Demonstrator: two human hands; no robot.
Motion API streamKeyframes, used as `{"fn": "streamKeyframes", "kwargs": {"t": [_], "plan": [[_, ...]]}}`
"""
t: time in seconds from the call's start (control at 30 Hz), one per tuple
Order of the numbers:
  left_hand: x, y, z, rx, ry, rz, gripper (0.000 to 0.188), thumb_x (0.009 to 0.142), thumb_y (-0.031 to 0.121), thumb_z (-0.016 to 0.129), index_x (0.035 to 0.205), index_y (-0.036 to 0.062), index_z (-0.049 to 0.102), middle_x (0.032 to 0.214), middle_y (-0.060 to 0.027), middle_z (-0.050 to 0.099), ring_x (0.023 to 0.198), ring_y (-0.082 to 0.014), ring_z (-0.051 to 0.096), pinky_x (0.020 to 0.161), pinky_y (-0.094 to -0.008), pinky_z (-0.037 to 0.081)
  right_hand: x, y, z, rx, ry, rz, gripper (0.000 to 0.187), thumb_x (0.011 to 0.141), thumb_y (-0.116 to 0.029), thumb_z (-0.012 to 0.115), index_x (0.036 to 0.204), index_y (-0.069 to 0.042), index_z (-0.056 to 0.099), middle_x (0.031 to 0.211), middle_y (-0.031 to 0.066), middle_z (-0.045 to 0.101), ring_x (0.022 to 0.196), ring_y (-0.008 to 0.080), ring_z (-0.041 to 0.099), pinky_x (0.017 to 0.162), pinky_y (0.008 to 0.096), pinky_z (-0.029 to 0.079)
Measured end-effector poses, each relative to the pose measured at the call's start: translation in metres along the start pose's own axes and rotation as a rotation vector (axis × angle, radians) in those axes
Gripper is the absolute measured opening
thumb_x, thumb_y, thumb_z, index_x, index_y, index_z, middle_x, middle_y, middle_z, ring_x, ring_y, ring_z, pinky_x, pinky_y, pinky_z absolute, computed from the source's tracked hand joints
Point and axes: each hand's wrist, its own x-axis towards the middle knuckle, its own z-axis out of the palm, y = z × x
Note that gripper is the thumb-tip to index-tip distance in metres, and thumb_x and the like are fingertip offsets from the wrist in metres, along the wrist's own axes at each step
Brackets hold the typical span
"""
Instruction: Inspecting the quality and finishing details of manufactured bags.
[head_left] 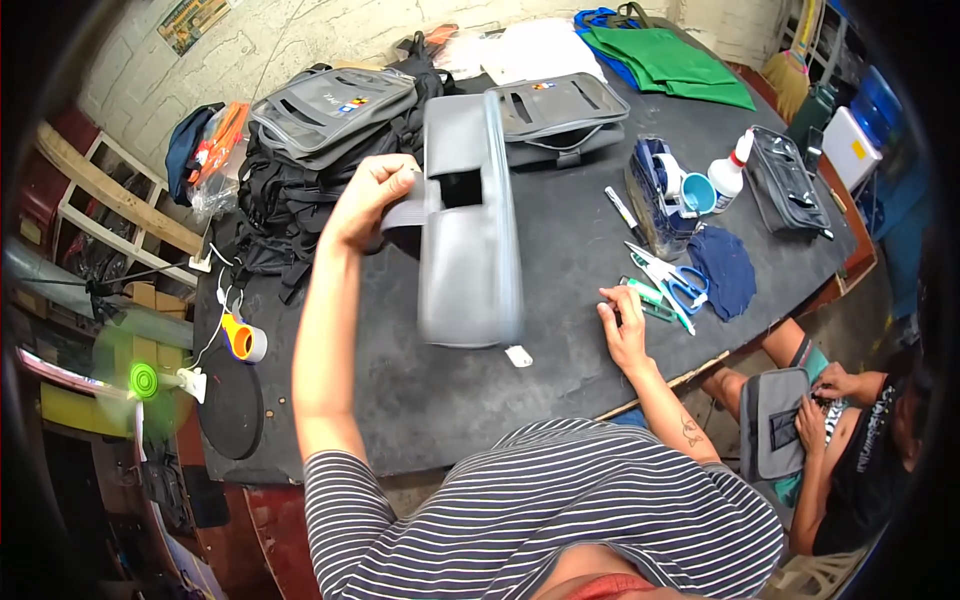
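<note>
My left hand (378, 192) is closed on the dark strap of a grey bag (470, 285). The bag is lifted above the table and stands on end, slightly blurred, its side with a dark rectangular opening toward me. My right hand (626, 335) rests at the table's near right side with fingers loosely bent, the thumb apart, and nothing visible in it. Just beyond its fingers lie a green-and-white tool (655, 300) and blue-handled scissors (683, 285). A small white tag (519, 356) lies below the bag.
Grey-and-black bags (330, 115) pile at the far left, with another grey bag (560, 105) behind. A white bottle (733, 170), a tape dispenser (660, 195) and dark blue cloth (722, 272) sit right. A fan (145, 380) spins left. A seated person (850, 440) handles a grey bag.
</note>
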Motion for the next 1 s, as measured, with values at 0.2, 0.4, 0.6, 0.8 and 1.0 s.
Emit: {"fn": "streamKeyframes", "kwargs": {"t": [0.2,0.4,0.6,0.8,1.0], "plan": [[0.031,-0.017,-0.039,0.511,-0.035,-0.239,0.023,0.083,0.023,0.07,0.074,0.004,0.06,0.068,0.0065,0.052,0.067,-0.0031,0.043,0.061,-0.0217,0.036,0.004,0.0,0.007,-0.048,-0.098,0.022,0.012,0.084,-0.003,0.061,0.095,0.002,0.059,0.093,0.0108,0.053,0.071,0.0186,0.053,0.066,0.03,0.046],[0.036,-0.03,-0.022,0.528,0.03,-0.134,0.028,0.079,0.028,0.074,0.089,0.0035,0.063,0.083,-0.0009,0.061,0.08,-0.009,0.054,0.074,-0.025,0.043,0.005,0.002,0.007,-0.053,-0.103,0.042,0.006,0.084,-0.003,0.062,0.088,0.001,0.06,0.087,0.0105,0.053,0.073,0.0221,0.055,0.066,0.0315,0.046],[0.001,0.031,0.038,0.929,0.386,0.05,0.024,0.078,0.018,0.068,0.095,0.002,0.064,0.088,-0.0085,0.065,0.083,-0.0211,0.059,0.079,-0.0345,0.047,0.004,0.005,0.009,-0.076,-0.116,0.045,0.006,0.082,-0.002,0.062,0.087,0.0,0.06,0.085,0.0094,0.053,0.074,0.0231,0.054,0.066,0.0334,0.045],[-0.024,0.009,0.079,1.399,0.164,-0.022,0.056,0.064,0.028,0.08,0.113,0.0123,0.057,0.088,-0.0124,0.061,0.097,-0.0267,0.049,0.089,-0.042,0.03,0.004,0.006,0.01,-0.153,-0.144,-0.02,0.007,0.079,-0.003,0.064,0.085,-0.002,0.06,0.084,0.0099,0.053,0.081,0.0282,0.053,0.074,0.0372,0.042],[-0.008,0.016,0.041,1.506,0.117,0.32,0.051,0.069,0.012,0.075,0.117,0.0167,0.06,0.09,-0.0075,0.053,0.096,-0.0233,0.048,0.098,-0.0452,0.025,0.002,0.004,0.009,-0.177,-0.157,-0.04,0.008,0.078,-0.003,0.065,0.085,-0.003,0.06,0.085,0.0101,0.053,0.083,0.0289,0.053,0.075,0.0373,0.042]]}}
